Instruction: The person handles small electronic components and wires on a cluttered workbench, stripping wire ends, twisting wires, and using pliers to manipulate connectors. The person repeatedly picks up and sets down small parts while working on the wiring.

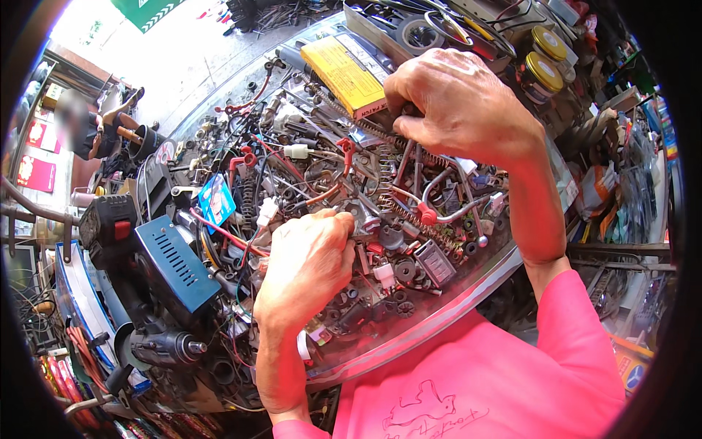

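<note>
My left hand (311,256) is closed low over a heap of loose metal parts, its fingertips hidden behind the knuckles. Small bolts and fittings lie right beside them, and what it holds cannot be made out. Higher up on the right, my right hand (461,102) has its thumb and fingers curled together around something dark and small. A yellow box (347,77) lies just left of that hand. Below it run long coil springs (384,175) and a red-capped cable (427,212). A grey rectangular part (436,263) and a white connector (384,275) rest near the front.
The parts lie in a wide tray with a clear rim (409,340) close to my pink shirt. At left are a blue vented metal box (177,262) and a black power tool (164,345). Yellow-lidded jars (542,72) stand back right; another person (99,132) sits far left.
</note>
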`<action>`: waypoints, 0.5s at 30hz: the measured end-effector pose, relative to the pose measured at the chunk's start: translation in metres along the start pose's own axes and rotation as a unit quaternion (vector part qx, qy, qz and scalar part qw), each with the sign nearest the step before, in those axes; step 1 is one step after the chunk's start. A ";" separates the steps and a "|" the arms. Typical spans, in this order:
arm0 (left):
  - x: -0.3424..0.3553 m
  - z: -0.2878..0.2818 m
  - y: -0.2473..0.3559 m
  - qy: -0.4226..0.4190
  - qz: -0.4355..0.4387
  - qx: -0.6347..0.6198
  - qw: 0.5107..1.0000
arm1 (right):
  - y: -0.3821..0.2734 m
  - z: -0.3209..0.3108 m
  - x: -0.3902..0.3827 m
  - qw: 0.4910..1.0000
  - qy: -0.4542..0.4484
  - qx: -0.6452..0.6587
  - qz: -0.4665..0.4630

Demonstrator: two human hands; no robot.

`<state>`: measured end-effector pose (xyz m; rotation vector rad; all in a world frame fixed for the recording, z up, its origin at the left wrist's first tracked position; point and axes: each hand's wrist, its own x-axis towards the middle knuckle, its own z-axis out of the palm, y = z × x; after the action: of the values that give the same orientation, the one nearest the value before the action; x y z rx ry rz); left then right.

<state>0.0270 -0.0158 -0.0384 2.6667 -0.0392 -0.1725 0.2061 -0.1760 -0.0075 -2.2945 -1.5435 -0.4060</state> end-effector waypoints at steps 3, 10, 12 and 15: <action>0.003 0.004 -0.001 0.006 -0.003 -0.011 1.000 | -0.007 -0.002 0.000 0.998 0.008 0.030 -0.047; 0.001 -0.011 0.002 0.069 0.037 0.027 0.997 | -0.015 -0.005 -0.003 0.998 0.007 0.055 -0.042; -0.002 -0.015 -0.007 0.129 0.051 0.007 0.990 | -0.023 -0.010 0.003 0.992 -0.083 0.094 -0.035; -0.005 -0.026 -0.010 0.176 -0.011 0.038 0.984 | -0.043 -0.007 0.008 0.970 -0.183 0.146 -0.059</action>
<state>0.0252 0.0050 -0.0191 2.7342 0.0989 0.2998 0.1688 -0.1575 0.0074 -2.1317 -1.7780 0.2229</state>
